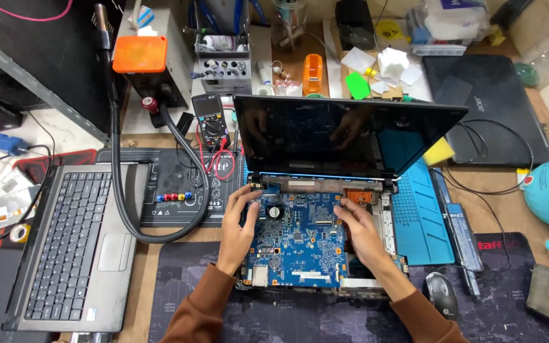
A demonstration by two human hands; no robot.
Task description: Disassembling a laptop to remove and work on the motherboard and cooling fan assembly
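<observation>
The blue motherboard [300, 238] looks light, stiff, fragile; I grip its edges only, left hand [239, 219] and right hand [360, 232] spread, fingertips on it.

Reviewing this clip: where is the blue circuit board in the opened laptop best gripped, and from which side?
Probably by its bare left and right edges, coming from above. The blue circuit board lies flat in the laptop base, its face crowded with components. The left hand and right hand already sit at those edges.
</observation>
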